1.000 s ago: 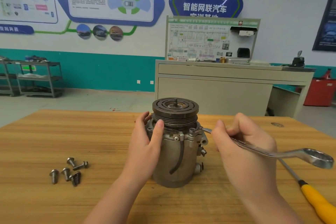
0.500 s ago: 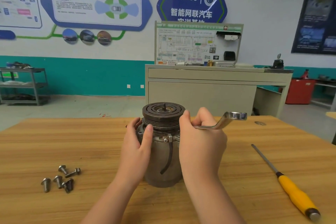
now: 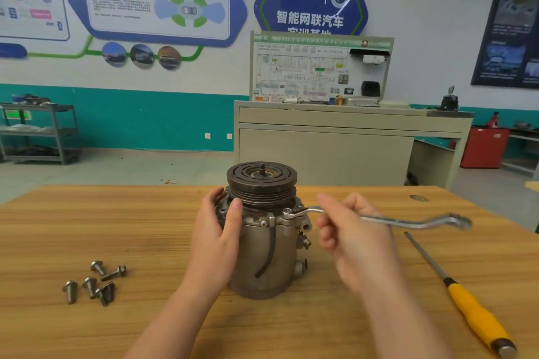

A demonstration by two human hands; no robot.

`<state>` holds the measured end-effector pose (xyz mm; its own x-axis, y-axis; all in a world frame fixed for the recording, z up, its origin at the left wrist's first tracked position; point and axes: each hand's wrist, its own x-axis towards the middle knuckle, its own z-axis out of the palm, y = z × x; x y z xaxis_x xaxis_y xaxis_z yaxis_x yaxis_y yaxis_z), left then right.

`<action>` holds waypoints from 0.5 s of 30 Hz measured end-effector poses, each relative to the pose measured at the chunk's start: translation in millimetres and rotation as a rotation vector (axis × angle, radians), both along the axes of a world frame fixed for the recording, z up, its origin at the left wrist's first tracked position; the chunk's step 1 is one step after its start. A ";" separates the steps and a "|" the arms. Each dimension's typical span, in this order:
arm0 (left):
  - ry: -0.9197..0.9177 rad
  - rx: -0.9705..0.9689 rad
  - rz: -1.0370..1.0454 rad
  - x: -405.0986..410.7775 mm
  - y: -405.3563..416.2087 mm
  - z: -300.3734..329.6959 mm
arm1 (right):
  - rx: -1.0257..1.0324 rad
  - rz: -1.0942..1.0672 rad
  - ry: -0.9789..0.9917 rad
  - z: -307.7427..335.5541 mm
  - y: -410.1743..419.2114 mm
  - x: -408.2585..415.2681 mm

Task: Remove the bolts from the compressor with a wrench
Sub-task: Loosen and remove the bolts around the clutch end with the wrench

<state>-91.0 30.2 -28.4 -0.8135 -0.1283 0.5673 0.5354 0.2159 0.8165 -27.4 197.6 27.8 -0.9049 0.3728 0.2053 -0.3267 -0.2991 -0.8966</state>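
Five loose bolts on surface; left hand grips compressor, right hand pinches wrench seated on flange.

The room is evenly bright, with soft, diffuse light; my arms cast only faint shadows on the wooden table. My right hand and the wrench are smeared with motion blur. Wall posters at the upper left look soft, and straight lines bow toward the frame edges.
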 end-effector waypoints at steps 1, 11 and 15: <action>-0.001 0.001 0.001 -0.1 -0.2 -0.6 | -0.081 0.106 -0.046 4.8 8.5 -5.4; -0.004 -0.019 0.003 -1.9 -0.6 -2.5 | 0.430 -0.228 0.236 14.5 2.4 -9.5; -0.005 -0.008 0.001 -2.7 -1.4 -2.9 | 0.451 -0.305 0.290 5.7 -13.6 -1.9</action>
